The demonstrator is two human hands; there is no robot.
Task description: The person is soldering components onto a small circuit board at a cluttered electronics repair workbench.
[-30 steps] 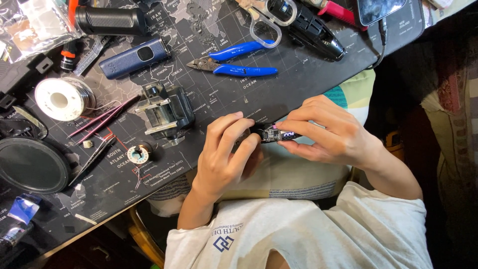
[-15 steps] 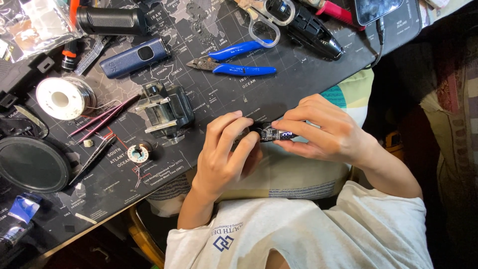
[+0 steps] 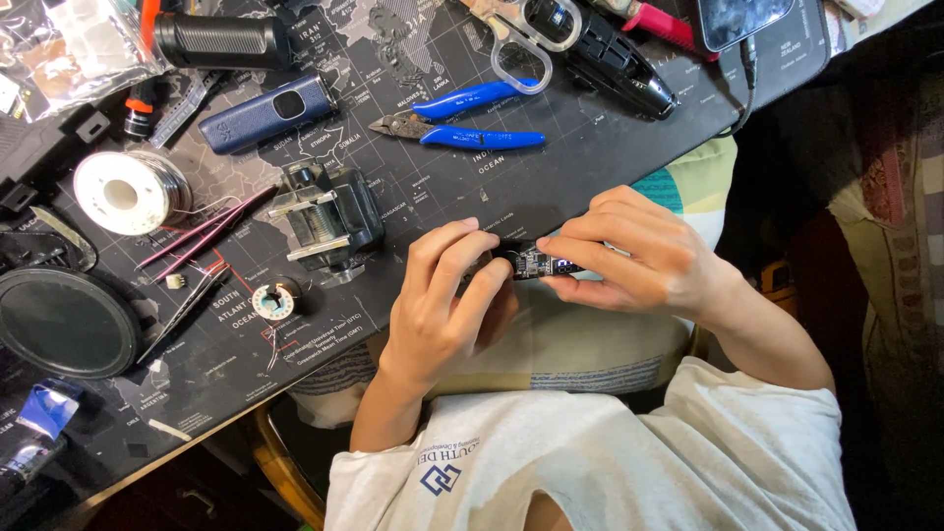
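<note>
Fingers of left hand [image 3: 442,305] and right hand [image 3: 639,261] pinching small black circuit board [image 3: 536,263], blue-handled pliers [image 3: 462,118] beyond.

Both hands, left hand [image 3: 442,305] and right hand [image 3: 639,261], pinch a small circuit board [image 3: 536,263].

Bare mat [image 3: 590,167] lies beyond the hands; black vise [image 3: 329,218] (left) and blue pliers [image 3: 462,118] hem it.
</note>
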